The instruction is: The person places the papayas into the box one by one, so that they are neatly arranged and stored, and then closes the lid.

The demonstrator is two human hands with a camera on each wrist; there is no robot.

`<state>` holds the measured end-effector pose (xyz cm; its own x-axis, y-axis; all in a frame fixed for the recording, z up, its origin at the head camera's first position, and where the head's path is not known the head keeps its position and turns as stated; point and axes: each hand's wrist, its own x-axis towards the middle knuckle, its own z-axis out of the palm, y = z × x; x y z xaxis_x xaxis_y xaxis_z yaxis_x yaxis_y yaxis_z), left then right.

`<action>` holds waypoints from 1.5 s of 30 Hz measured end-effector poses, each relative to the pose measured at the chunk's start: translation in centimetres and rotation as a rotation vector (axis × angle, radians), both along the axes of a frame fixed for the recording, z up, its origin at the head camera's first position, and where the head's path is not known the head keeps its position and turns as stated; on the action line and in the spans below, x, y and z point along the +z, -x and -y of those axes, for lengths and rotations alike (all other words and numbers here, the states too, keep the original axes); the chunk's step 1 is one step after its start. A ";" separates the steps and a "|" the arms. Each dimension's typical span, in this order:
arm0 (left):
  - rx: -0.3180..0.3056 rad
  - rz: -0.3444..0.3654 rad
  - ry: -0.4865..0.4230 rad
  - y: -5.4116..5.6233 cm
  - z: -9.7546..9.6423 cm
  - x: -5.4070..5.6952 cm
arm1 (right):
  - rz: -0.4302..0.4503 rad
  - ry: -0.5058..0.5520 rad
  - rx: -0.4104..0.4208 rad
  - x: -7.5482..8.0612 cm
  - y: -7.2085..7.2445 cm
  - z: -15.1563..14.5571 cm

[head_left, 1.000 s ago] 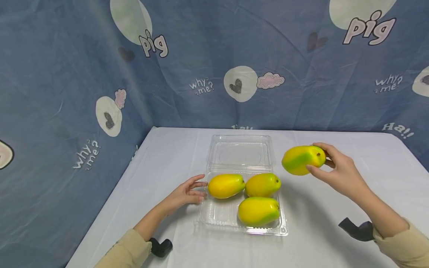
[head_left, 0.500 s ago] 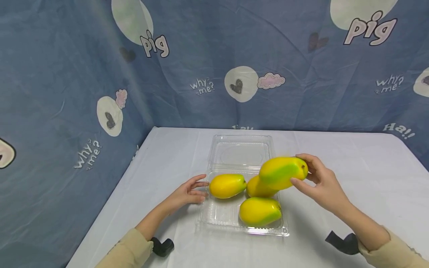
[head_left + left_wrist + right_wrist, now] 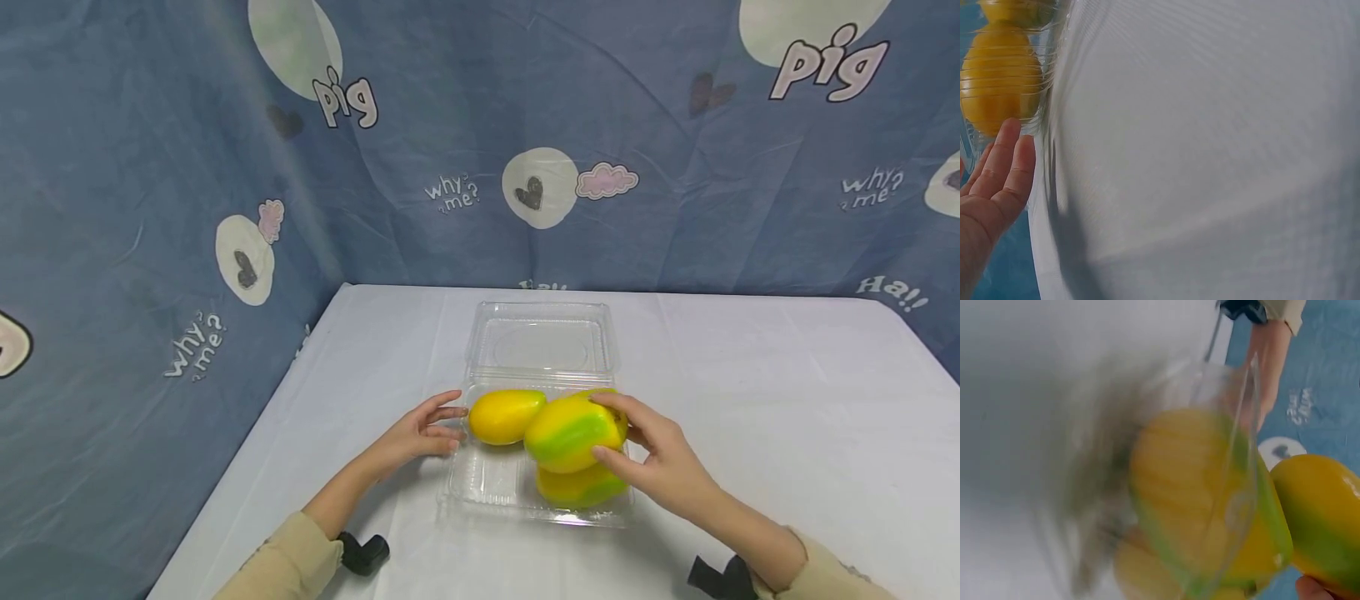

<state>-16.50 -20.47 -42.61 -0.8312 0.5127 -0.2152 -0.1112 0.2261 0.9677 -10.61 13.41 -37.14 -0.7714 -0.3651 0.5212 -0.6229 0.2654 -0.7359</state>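
My right hand (image 3: 663,454) grips a yellow-green mango (image 3: 562,437) by its end, fingers over the far side and thumb at the near side. It is held over the right part of a clear plastic clamshell box (image 3: 487,492). Inside the box lie a mango at the back left (image 3: 504,417), a front mango (image 3: 573,490) partly covered by the held one, and a back right mango (image 3: 596,392), mostly hidden. At the box's left edge stands my left hand (image 3: 416,433), fingers spread and relaxed; in the left wrist view its fingertips reach the ribbed wall.
The box's clear lid (image 3: 543,333) lies folded back behind it. A white cloth covers the table (image 3: 787,400), with a printed blue curtain (image 3: 420,108) behind and at the left. Black straps (image 3: 363,554) hang by both wrists.
My right hand has carried the mango left and down from the right side to over the box, covering the back right mango and part of the front one. My left hand stays put.
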 end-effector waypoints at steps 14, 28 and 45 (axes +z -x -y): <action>0.017 0.006 0.015 -0.2 -0.1 0.2 | 0.120 -0.136 0.021 -1.6 -0.3 3.4; 0.011 0.008 0.027 0.0 -0.2 0.2 | -0.013 -0.436 -0.018 -2.0 -0.4 5.7; -0.002 0.009 0.015 -0.1 -0.1 0.2 | -0.173 -0.602 -0.035 -2.2 -0.8 7.2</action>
<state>-16.38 -20.34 -42.45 -0.8280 0.5112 -0.2304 -0.1196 0.2405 0.9633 -9.86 6.19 -39.36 -0.7112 -0.6094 0.3504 -0.7029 0.6246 -0.3404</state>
